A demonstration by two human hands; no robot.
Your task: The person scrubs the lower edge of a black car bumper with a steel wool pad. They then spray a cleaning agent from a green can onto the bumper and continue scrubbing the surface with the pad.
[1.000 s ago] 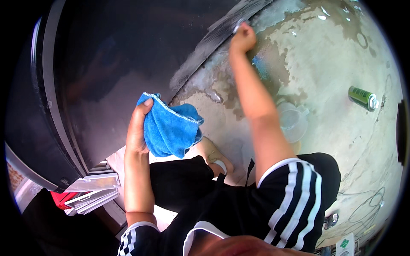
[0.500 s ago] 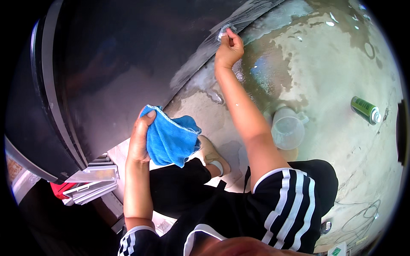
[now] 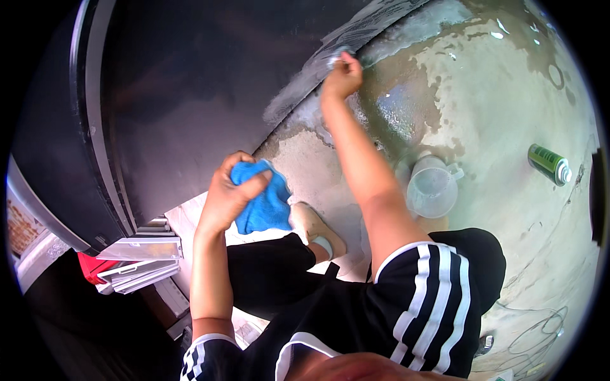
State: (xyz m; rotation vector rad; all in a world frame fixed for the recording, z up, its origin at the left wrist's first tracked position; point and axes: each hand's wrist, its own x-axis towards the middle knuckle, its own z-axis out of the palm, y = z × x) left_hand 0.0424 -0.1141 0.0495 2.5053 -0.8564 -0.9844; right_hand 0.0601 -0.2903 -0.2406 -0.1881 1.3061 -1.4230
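Observation:
A blue cloth (image 3: pixel 268 202) is bunched in my left hand (image 3: pixel 225 193), its thumb bent over the front and fingers behind. My left hand is in front of the lower part of a large dark panel (image 3: pixel 184 120). Farther up, my right hand (image 3: pixel 343 81) is closed on a small whitish, silvery pad (image 3: pixel 338 57); blur hides just what it is. That pad lies against the panel's edge, where a greyish smeared band (image 3: pixel 295 89) runs along the surface.
Water wets the concrete floor (image 3: pixel 521 114) beside the panel. A translucent plastic jug (image 3: pixel 433 190) stands right of my right forearm, and a green spray can (image 3: pixel 548 164) lies farther right. White racks (image 3: pixel 141 274) and a red item (image 3: pixel 94 267) are lower left. Thin cable (image 3: pixel 540 336) coils lower right.
The blue cloth is more crumpled, and my left hand has turned so its thumb crosses the cloth's front. My right hand has shifted slightly along the panel's edge, still holding the pad.

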